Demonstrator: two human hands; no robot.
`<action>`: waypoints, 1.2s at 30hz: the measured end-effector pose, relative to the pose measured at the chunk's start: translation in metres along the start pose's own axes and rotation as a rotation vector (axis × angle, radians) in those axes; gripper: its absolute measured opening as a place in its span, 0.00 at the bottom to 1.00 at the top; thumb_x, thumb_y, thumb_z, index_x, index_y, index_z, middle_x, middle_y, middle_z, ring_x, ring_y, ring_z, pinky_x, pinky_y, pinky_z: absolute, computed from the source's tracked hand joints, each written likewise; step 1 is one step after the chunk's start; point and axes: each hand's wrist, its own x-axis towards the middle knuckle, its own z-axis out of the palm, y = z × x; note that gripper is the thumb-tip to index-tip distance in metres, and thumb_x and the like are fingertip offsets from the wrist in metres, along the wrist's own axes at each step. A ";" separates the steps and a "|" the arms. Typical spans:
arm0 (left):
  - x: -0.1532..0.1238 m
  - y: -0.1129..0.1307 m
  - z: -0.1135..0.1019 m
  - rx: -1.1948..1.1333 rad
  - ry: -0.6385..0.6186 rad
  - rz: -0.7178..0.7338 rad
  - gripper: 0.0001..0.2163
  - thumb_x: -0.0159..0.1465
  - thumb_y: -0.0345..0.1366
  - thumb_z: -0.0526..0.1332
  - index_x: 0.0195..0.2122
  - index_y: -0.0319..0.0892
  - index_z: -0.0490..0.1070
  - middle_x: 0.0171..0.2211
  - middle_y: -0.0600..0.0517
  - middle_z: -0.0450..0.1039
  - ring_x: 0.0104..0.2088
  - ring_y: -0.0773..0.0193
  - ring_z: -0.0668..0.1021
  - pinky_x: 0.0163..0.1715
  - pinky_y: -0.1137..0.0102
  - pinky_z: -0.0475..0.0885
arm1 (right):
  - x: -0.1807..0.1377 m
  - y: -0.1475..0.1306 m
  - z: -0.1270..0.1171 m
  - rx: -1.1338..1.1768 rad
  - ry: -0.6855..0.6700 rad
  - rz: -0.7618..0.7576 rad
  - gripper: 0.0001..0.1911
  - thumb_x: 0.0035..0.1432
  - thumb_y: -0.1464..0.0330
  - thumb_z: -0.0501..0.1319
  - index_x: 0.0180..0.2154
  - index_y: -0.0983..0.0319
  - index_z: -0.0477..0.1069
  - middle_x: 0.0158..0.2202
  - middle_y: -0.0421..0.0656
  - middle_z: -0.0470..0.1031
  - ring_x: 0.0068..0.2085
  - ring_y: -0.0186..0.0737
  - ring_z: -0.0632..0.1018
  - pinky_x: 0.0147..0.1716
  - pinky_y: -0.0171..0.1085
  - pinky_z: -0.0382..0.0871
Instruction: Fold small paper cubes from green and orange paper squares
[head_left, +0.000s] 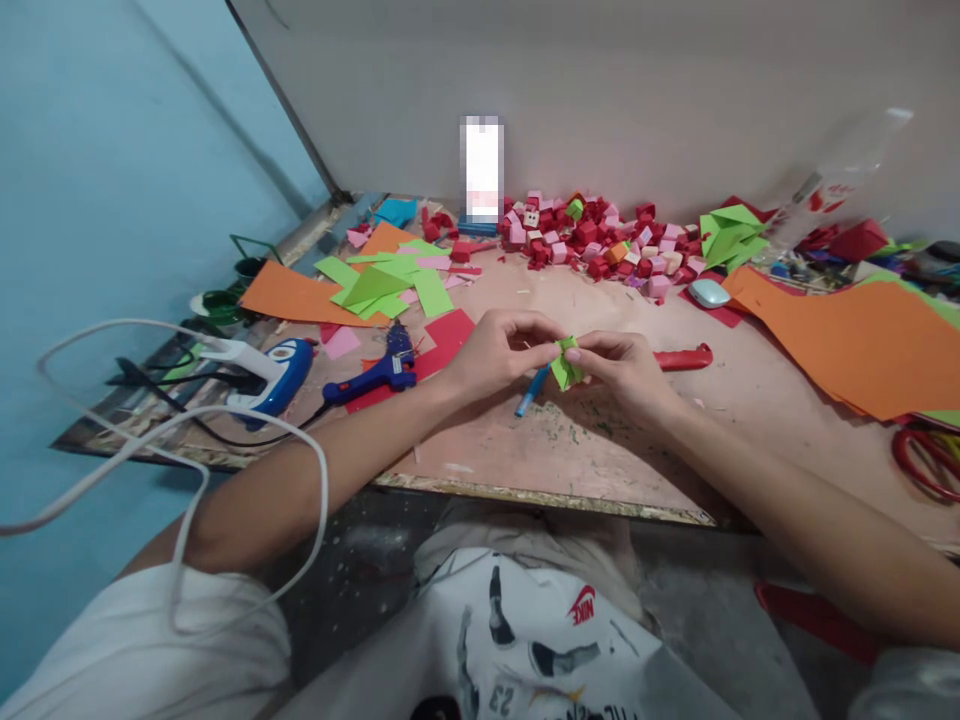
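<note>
Both my hands meet over the middle of the wooden board point(600, 450). Between them is a small folded green paper piece point(566, 365). My left hand point(499, 352) pinches its left side with thumb and fingertips. My right hand point(626, 365) pinches its right side, fingers curled. A blue pen point(531, 392) lies on the board just below the paper. A red utility knife point(682, 357) lies right behind my right hand.
A blue glue gun point(379, 372) and a white cable point(150, 420) are at the left. Green paper pieces point(379, 283) and orange sheets point(855, 345) lie around. A heap of small red and pink paper cubes point(600, 240) lines the wall. Red scissors point(926, 460) sit far right.
</note>
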 end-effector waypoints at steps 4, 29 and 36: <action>0.000 -0.002 0.001 0.061 0.020 -0.009 0.08 0.63 0.38 0.72 0.37 0.39 0.85 0.34 0.48 0.84 0.32 0.65 0.81 0.32 0.71 0.75 | 0.001 0.003 0.000 -0.027 0.014 -0.021 0.16 0.48 0.58 0.82 0.34 0.60 0.86 0.29 0.42 0.83 0.28 0.37 0.80 0.29 0.35 0.77; 0.008 -0.009 -0.008 0.127 0.146 -0.016 0.10 0.66 0.41 0.70 0.33 0.39 0.84 0.29 0.50 0.80 0.28 0.66 0.79 0.29 0.72 0.74 | 0.002 0.006 -0.004 0.008 -0.102 0.084 0.21 0.52 0.49 0.80 0.34 0.61 0.87 0.30 0.47 0.86 0.31 0.40 0.84 0.32 0.35 0.78; 0.009 -0.012 -0.008 0.093 0.124 -0.006 0.09 0.65 0.40 0.70 0.34 0.40 0.83 0.30 0.50 0.81 0.29 0.67 0.79 0.30 0.72 0.74 | 0.001 0.004 -0.003 -0.011 -0.105 0.087 0.22 0.52 0.49 0.80 0.33 0.61 0.85 0.31 0.47 0.85 0.31 0.42 0.84 0.33 0.38 0.80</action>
